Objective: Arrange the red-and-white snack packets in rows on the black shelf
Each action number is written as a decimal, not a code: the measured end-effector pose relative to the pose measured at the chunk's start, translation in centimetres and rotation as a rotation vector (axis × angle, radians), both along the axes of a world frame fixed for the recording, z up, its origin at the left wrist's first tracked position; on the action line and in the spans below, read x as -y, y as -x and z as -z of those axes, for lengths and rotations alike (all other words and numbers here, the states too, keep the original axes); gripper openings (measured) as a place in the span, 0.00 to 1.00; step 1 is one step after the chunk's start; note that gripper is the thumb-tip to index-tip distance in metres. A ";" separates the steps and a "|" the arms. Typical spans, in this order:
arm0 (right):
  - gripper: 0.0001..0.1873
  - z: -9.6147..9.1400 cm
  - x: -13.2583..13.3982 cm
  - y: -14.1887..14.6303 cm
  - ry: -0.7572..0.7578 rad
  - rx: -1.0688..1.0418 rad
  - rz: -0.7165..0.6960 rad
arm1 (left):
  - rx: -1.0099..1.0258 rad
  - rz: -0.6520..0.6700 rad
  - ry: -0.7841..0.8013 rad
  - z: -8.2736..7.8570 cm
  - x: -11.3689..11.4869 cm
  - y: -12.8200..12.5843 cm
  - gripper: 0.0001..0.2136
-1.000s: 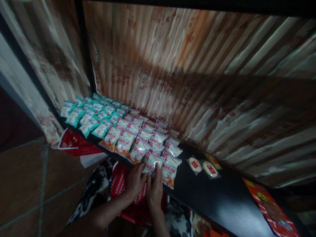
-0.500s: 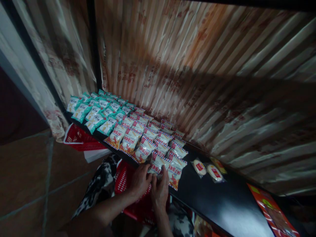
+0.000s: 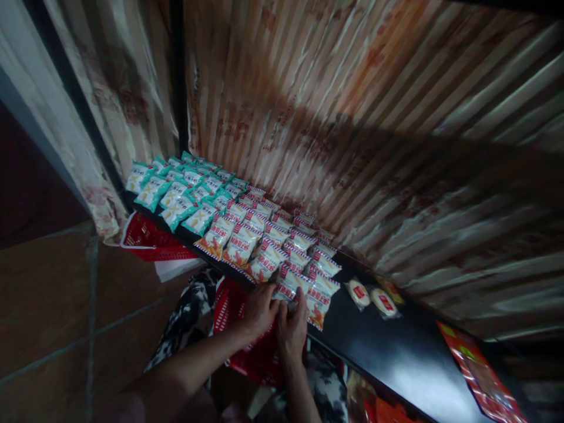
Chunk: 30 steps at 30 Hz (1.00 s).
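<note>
Both my hands meet at the front edge of a black shelf [image 3: 388, 358]. My left hand [image 3: 261, 310] and my right hand [image 3: 292, 326] pinch the near end of one red-and-white snack packet [image 3: 288, 284], which lies in the front row. Rows of like red-and-white packets [image 3: 264, 241] cover the shelf behind it. Teal-and-white packets [image 3: 180, 188] fill the far left end. To the right of my hands lie two small clear-wrapped round biscuits [image 3: 370, 296].
A red basket [image 3: 247, 346] sits under my hands, below the shelf edge, and another red basket [image 3: 150, 238] stands on the tiled floor at left. An orange printed bag [image 3: 478, 367] lies at the shelf's right end. Striped paper lines the wall behind.
The view has drifted so the shelf sits further right and higher. My hands have closed tighter on the front packet; the packet itself has barely moved.
</note>
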State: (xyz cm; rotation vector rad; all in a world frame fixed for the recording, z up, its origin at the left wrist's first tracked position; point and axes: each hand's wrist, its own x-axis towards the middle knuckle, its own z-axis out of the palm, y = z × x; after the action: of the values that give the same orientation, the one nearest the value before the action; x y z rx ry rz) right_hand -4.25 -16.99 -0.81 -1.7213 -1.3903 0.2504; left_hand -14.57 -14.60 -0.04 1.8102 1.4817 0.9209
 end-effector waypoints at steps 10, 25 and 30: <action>0.29 0.8 -0.2 -0.8 -0.063 0.145 -0.021 | -0.049 -0.041 -0.241 2.4 -0.1 -0.7 0.16; 0.29 1.9 -1.3 0.3 -0.141 0.253 -0.027 | -0.267 -0.065 -0.427 3.1 -0.1 -0.3 0.18; 0.28 1.5 -1.7 0.2 -0.133 0.313 0.008 | -0.278 -0.048 -0.434 2.2 -0.5 -0.1 0.16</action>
State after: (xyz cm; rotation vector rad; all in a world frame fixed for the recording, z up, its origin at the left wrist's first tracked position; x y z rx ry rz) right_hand -4.45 -15.27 -2.27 -1.7049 -1.5848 -0.1210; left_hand -14.44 -14.06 -2.27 2.3005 1.5861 1.1166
